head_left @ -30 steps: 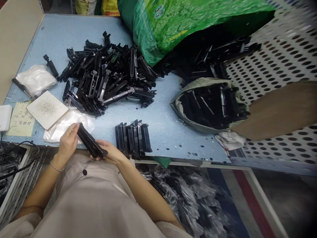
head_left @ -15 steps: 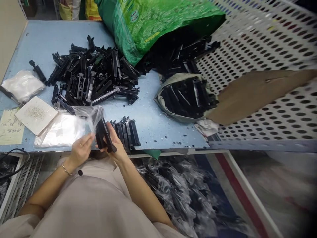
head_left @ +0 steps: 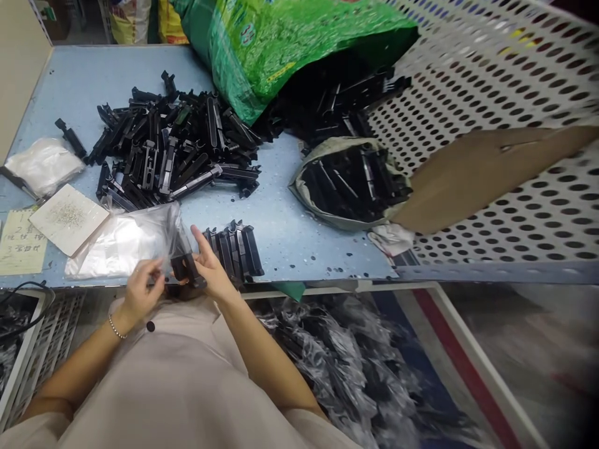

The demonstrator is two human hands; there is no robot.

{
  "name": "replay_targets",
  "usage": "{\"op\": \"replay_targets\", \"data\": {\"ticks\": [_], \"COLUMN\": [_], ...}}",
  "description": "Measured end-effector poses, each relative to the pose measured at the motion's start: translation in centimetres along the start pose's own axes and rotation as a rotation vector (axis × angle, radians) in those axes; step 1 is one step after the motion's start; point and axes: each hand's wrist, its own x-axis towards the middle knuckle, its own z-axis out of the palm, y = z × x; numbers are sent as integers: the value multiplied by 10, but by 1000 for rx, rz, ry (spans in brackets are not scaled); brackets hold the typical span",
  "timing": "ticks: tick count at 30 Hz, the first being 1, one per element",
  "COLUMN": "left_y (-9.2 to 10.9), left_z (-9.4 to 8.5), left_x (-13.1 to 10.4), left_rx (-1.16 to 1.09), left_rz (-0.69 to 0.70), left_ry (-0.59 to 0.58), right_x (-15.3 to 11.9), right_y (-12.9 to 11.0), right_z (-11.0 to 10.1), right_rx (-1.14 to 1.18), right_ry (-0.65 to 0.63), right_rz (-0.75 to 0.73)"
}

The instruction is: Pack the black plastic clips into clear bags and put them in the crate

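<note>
My right hand [head_left: 213, 271] is wrapped round the lower end of black plastic parts [head_left: 183, 267], its index finger or thumb pointing up. A clear plastic bag [head_left: 174, 226] covers the upper portion of these parts. At the bag's left edge, my left hand [head_left: 146, 287] has curled fingers pinching the film. Just right of my right hand, a short row of black parts [head_left: 238, 249] lies side by side on the blue table [head_left: 281, 187]. Flat clear bags [head_left: 119, 243] are stacked to the left, behind my left hand.
A large heap of black parts [head_left: 163, 143] lies behind the hands. A green sack [head_left: 281, 43] and a cloth bag [head_left: 322, 212] hold more. A white tile [head_left: 70, 218] and yellow note [head_left: 21, 246] sit left. Bagged parts [head_left: 327, 362] fill a bin below the table edge.
The clear bag has come down over more of the black parts. My left hand has shifted slightly left and down, and the held parts have moved left and sit more hidden in film.
</note>
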Motion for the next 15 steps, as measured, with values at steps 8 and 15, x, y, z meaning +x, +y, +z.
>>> {"op": "replay_targets", "data": {"ticks": [8, 15], "left_y": [10, 4], "left_z": [-2, 26], "left_x": [30, 25], "left_rx": [-137, -265], "left_rz": [161, -17], "left_ry": [-101, -225], "right_x": [8, -17], "right_y": [3, 15], "right_z": [5, -30], "right_rx": [-242, -192], "right_ry": [145, 700], "right_rz": [-203, -319]}}
